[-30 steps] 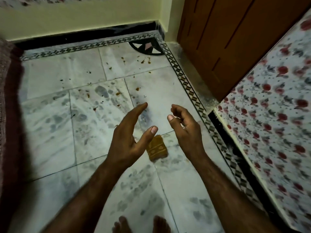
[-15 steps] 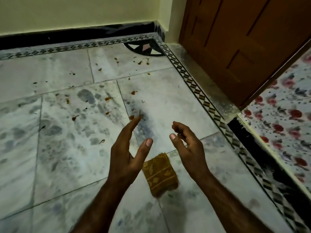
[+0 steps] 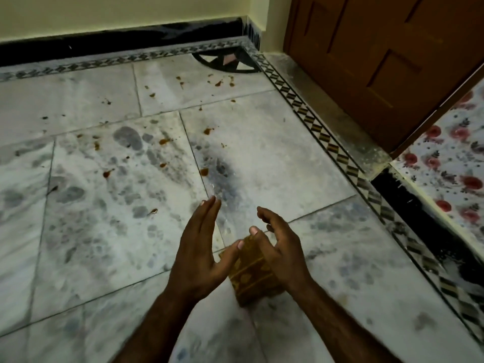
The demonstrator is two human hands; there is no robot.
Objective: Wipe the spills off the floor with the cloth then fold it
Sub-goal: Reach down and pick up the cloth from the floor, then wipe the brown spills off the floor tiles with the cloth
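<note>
The marble floor (image 3: pixel 262 153) is dotted with brown spills (image 3: pixel 204 172) running from mid-tile up toward the corner by the door (image 3: pixel 379 61); none look wiped yet. The cloth (image 3: pixel 252 277), a small folded mustard square, lies on the floor close in front of the person, between both hands. The left hand (image 3: pixel 199 255) is spread wide and flat, thumb near the cloth's edge; the right hand (image 3: pixel 280 247) is loosely curled and empty above it. To do this step well, pinch the cloth firmly at both sides, keep it bunched, and start on the nearest spill, sweeping toward the body.
</note>
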